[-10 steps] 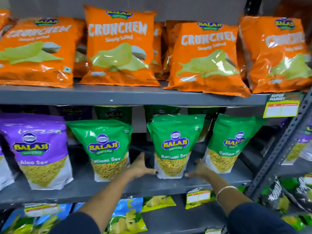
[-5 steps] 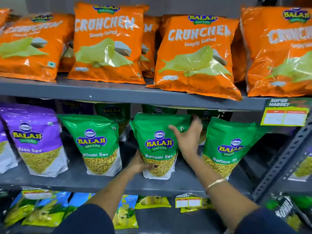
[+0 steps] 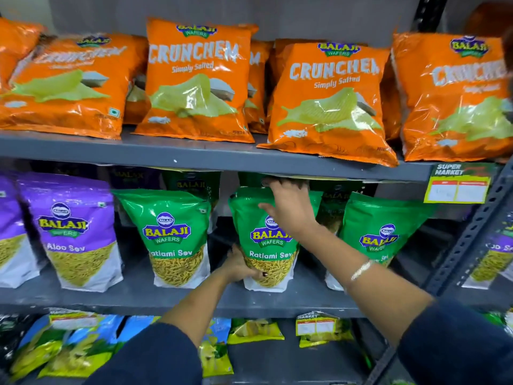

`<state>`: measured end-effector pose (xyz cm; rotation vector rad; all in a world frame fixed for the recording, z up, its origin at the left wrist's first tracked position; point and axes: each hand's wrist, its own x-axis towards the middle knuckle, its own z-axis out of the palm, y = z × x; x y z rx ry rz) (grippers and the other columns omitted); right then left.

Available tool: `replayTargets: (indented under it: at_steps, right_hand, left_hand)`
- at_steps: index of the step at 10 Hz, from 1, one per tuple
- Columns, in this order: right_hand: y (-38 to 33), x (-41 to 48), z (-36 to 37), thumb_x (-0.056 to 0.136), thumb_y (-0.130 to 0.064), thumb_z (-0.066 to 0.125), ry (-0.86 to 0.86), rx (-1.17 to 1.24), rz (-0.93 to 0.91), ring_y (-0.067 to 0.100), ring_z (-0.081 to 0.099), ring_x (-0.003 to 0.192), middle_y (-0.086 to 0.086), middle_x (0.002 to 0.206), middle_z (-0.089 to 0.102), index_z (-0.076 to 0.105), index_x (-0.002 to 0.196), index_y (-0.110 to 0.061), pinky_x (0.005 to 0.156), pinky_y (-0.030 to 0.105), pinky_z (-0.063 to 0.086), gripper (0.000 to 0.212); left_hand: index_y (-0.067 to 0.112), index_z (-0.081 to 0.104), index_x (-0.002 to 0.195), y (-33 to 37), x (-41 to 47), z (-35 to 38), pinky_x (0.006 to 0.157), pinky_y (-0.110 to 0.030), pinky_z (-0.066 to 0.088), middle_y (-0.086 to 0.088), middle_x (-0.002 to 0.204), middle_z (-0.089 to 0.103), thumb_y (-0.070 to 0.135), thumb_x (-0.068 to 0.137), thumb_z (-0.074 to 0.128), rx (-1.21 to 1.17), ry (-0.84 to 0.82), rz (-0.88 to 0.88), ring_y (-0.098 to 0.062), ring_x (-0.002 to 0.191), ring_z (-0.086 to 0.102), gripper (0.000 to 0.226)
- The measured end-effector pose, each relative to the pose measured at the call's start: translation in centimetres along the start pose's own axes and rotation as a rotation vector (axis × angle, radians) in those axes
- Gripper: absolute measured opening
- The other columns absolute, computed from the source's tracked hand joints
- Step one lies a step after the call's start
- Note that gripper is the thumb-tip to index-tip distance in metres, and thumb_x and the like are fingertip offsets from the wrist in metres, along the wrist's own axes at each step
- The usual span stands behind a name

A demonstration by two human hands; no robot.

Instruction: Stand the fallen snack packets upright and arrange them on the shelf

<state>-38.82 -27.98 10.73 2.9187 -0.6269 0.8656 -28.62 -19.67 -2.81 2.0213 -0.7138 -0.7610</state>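
The head camera shows a green Ratlami Sev pouch (image 3: 266, 240) standing on the middle shelf (image 3: 194, 301), between two like pouches. It is held in both grips: the left hand (image 3: 240, 266) is closed on its lower left corner, thumb across the front, while the right hand (image 3: 288, 207) is laid over its top edge, fingers curled behind the seal just under the upper shelf (image 3: 222, 159). The pouch appears upright and facing forward. For the step to be done well, the base should be pressed flat on the shelf and the top steadied until balanced. The face should be squared with the neighbouring Ratlami Sev pouch (image 3: 172, 237), and even gaps should be kept.
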Motion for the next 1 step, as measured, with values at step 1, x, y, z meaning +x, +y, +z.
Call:
replayTargets:
  at_steps: [1]
  right_hand:
    - [-1.12,-2.78,-0.28,0.078,-0.021,0.068,0.268,0.046,-0.253,0.032,0.062,0.105,0.014,0.114,0.064,0.059,0.117,-0.007,0.088,0.043,0.053,0.042]
  left_hand:
    - [0.003,0.004,0.148,1.15,-1.23,-1.18,0.114,-0.036,0.031,-0.016,0.155,0.023,0.028,0.071,0.078,-0.012,0.037,-0.07,-0.029,0.143,0.023,0.11]
